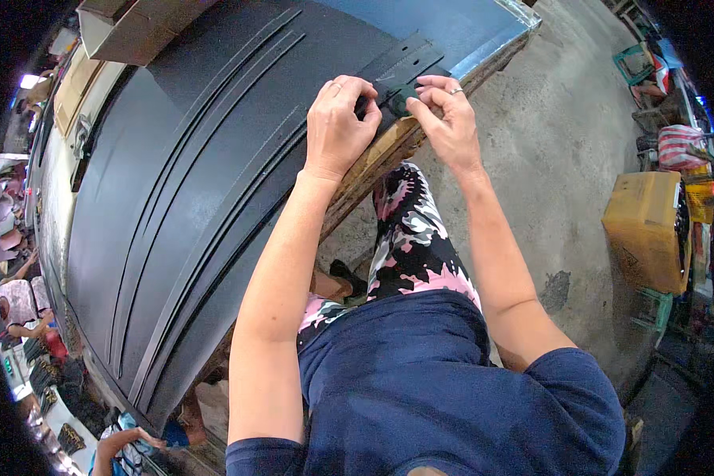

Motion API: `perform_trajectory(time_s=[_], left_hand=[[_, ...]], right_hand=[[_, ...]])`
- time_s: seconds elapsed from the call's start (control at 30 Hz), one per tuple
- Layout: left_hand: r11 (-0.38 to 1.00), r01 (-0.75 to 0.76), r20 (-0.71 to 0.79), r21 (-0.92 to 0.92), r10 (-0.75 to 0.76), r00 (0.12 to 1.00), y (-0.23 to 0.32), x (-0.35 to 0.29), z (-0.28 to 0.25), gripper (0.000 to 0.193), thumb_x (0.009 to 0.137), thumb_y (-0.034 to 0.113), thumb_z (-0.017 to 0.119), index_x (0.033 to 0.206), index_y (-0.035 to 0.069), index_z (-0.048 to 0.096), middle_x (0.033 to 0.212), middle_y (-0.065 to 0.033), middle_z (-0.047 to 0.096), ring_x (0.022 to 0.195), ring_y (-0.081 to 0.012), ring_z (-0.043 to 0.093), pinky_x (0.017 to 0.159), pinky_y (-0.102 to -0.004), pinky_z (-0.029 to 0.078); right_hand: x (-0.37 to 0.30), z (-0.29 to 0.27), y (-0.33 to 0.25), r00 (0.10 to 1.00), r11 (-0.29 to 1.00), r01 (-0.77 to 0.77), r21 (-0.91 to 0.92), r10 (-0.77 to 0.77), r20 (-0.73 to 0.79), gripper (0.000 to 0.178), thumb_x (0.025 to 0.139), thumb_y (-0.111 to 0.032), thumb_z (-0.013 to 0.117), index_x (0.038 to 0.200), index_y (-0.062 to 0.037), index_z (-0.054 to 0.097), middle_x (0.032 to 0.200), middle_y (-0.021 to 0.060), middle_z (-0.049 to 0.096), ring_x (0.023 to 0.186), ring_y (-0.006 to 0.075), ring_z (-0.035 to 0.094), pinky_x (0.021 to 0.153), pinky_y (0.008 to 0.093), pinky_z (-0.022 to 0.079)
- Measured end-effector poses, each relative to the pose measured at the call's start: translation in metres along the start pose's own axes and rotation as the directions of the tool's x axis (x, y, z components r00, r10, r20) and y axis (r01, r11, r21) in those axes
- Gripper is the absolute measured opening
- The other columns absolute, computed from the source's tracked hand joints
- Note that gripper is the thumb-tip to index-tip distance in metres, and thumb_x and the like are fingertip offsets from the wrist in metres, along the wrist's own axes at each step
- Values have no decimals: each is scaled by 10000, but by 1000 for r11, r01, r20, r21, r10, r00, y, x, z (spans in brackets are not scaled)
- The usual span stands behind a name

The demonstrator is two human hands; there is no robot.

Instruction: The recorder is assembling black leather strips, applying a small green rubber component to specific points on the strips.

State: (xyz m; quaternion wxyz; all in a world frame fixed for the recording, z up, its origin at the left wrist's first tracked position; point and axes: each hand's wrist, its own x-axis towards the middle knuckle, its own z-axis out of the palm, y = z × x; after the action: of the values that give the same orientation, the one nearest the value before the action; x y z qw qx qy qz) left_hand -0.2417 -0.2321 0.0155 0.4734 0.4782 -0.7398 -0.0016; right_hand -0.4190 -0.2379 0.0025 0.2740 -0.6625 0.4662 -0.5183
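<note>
Over the table's near edge, my left hand (341,127) is closed, with thumb and fingers curled round a dark strip end. This looks like part of a long black strap (274,157) with a stitched edge, running away to the lower left. Just to the right, my right hand (451,119) pinches a small dark green piece (404,99) between thumb and fingers. What joins the piece and the strap, if anything, is hidden by my fingers. Beyond both hands lies a flat black strip (411,59) with holes in its end.
Several more thin black straps (206,95) lie along the dark tabletop (127,198). A grey box-like object (135,32) stands at its far left. A cardboard carton (644,230) is on the right, across the concrete floor (531,166). Another person's arm (119,446) shows at lower left.
</note>
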Motion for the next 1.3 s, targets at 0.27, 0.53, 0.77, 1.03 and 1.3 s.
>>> perform_trajectory(time_s=[0.27,0.53,0.77,1.03,1.3], left_hand=[[1000,9,11,13,-9,1000,1,-1,-1,143,731,5,648,862,54,617,871,-97,643,864,-294,630,776,-387,516],[999,36,13,-2,-36,999,4,0,-1,297,739,-18,630,1028,49,652,902,-103,656,870,-279,634,793,-381,518],[999,30,19,11,-31,999,3,-1,-2,305,738,-20,626,1035,46,650,908,-101,657,873,-282,631,800,-380,518],[999,26,18,31,-26,999,3,0,-2,306,740,-30,610,1035,43,648,900,-102,655,866,-286,630,790,-386,519],[999,35,16,20,-35,999,3,-1,-1,303,757,-22,622,1047,58,659,905,-102,667,874,-283,643,798,-377,520]], right_hand=[[0,0,-5,995,995,-101,21,101,14,174,807,-135,712,776,26,657,1065,133,617,906,207,609,701,305,497],[1,-2,1,999,998,-41,38,41,5,174,812,-133,711,794,32,656,1058,129,615,867,180,613,702,285,500],[0,-3,-11,993,994,-110,4,110,37,126,843,-75,687,793,37,654,1112,96,612,917,130,591,778,272,492],[1,-5,-4,998,997,-60,39,58,39,129,843,-76,688,806,42,651,1119,96,608,925,140,598,775,271,493],[0,-1,-1,1000,999,30,-44,-30,1,161,811,-92,701,769,49,638,1053,144,621,820,188,631,727,301,503]])
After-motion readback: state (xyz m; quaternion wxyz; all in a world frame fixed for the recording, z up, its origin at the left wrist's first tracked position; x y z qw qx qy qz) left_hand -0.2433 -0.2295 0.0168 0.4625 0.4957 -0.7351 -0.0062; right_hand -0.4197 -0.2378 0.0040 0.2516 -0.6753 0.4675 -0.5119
